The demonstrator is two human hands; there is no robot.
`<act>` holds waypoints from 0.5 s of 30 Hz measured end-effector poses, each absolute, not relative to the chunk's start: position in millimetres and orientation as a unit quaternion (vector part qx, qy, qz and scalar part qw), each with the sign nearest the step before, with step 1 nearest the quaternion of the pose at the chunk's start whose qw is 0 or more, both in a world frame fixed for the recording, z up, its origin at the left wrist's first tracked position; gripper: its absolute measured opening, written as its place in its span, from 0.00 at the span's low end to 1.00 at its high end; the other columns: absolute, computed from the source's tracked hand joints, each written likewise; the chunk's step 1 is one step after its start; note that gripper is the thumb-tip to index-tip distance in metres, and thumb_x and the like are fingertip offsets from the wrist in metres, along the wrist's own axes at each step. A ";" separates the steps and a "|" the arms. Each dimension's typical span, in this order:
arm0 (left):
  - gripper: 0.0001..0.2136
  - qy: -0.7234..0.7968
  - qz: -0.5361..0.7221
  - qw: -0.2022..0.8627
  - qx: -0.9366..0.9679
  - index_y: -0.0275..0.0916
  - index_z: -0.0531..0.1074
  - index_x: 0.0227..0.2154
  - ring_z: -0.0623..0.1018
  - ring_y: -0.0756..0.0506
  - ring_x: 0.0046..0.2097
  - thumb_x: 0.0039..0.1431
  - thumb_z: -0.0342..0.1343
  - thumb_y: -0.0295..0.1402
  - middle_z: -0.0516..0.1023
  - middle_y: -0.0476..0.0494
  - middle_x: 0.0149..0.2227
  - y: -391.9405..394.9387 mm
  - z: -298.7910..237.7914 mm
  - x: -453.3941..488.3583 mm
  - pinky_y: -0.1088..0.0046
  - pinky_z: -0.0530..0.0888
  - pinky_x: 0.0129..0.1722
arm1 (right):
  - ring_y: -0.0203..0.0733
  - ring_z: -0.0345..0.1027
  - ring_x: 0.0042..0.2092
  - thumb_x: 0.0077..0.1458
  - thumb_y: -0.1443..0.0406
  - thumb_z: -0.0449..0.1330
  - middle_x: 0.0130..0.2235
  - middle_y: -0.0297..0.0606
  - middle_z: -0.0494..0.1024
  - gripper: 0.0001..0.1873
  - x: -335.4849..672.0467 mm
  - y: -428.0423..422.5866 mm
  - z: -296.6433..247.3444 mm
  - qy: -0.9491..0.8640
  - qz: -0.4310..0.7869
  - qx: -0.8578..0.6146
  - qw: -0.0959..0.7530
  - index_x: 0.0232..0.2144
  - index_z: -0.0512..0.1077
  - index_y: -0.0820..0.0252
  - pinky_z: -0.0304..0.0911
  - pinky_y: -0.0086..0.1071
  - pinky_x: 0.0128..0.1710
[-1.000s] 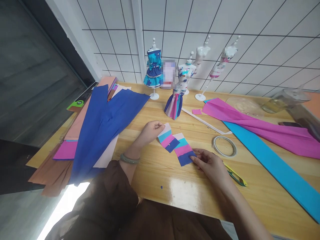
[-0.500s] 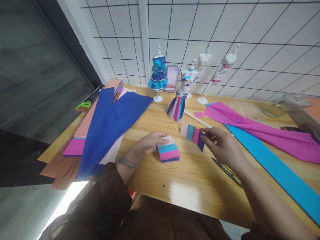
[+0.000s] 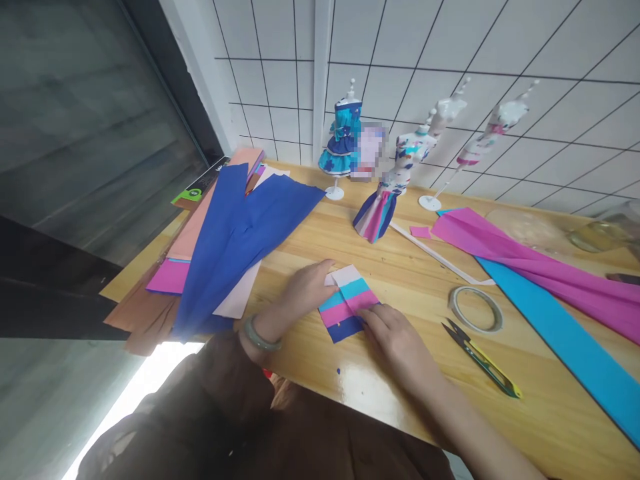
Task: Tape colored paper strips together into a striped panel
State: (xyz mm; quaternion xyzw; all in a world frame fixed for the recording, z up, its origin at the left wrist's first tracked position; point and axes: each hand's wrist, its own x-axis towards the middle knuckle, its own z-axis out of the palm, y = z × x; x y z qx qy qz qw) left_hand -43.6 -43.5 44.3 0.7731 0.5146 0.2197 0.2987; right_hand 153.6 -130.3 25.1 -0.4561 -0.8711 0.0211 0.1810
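Two striped pieces of crepe paper (image 3: 350, 301), banded pale pink, turquoise, magenta and dark blue, lie one over the other near the front of the table. My left hand (image 3: 307, 291), with a bangle at its wrist, grips their upper left edge, thumb on the paper. At the lower right side my right hand (image 3: 397, 337) pinches the edge, its fingertips partly hidden by the hand. Beyond them a small dress form (image 3: 413, 148) wears a skirt (image 3: 375, 217) striped in similar colours. Yellow-handled thread snips (image 3: 483, 360) rest to the right of my right hand.
A roll of tape (image 3: 476, 309) lies behind the snips. Blue crepe paper (image 3: 245, 227) covers the left; magenta (image 3: 530, 263) and turquoise (image 3: 555, 340) strips stretch along the right. A form in a blue dress (image 3: 341, 143) and other forms stand before the tiled wall (image 3: 425, 40).
My right hand has brought its striped piece down and left onto the one in my left hand. The view has shifted, and the tape roll now shows.
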 end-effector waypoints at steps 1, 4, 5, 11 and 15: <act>0.18 0.519 0.215 0.282 0.778 0.40 0.68 0.45 0.73 0.41 0.43 0.50 0.55 0.35 0.75 0.42 0.40 -43.0 45.1 -44.5 0.69 0.67 0.42 | 0.45 0.66 0.42 0.58 0.70 0.48 0.40 0.46 0.73 0.14 153.6 -132.5 23.2 -0.869 0.020 -0.458 0.186 0.47 0.66 0.62 0.64 0.40 0.41; 0.17 0.525 0.203 0.273 0.780 0.40 0.68 0.44 0.72 0.41 0.44 0.48 0.55 0.32 0.75 0.41 0.40 -39.2 47.5 -47.7 0.69 0.65 0.45 | 0.45 0.67 0.41 0.58 0.70 0.48 0.39 0.46 0.74 0.15 152.4 -135.0 20.7 -0.863 0.025 -0.465 0.195 0.47 0.66 0.62 0.65 0.40 0.40; 0.16 0.529 0.203 0.277 0.776 0.40 0.69 0.43 0.72 0.41 0.44 0.48 0.55 0.31 0.75 0.42 0.39 -37.6 48.7 -48.5 0.70 0.65 0.44 | 0.45 0.67 0.41 0.58 0.70 0.48 0.39 0.46 0.74 0.15 151.7 -135.0 20.1 -0.861 0.026 -0.468 0.196 0.47 0.67 0.62 0.65 0.40 0.40; 0.05 0.525 0.201 0.322 0.761 0.38 0.72 0.28 0.72 0.45 0.33 0.48 0.53 0.30 0.74 0.45 0.27 -29.9 56.6 -49.0 0.73 0.64 0.33 | 0.44 0.67 0.39 0.56 0.72 0.49 0.37 0.45 0.74 0.14 150.2 -134.7 15.9 -0.849 0.037 -0.480 0.217 0.44 0.69 0.64 0.65 0.39 0.39; 0.07 0.505 0.204 0.330 0.771 0.37 0.70 0.21 0.69 0.48 0.29 0.50 0.51 0.32 0.71 0.47 0.23 -23.2 55.9 -48.3 0.75 0.61 0.28 | 0.44 0.67 0.39 0.56 0.71 0.50 0.37 0.45 0.73 0.14 153.9 -135.2 15.0 -0.839 0.046 -0.494 0.224 0.42 0.71 0.64 0.64 0.38 0.40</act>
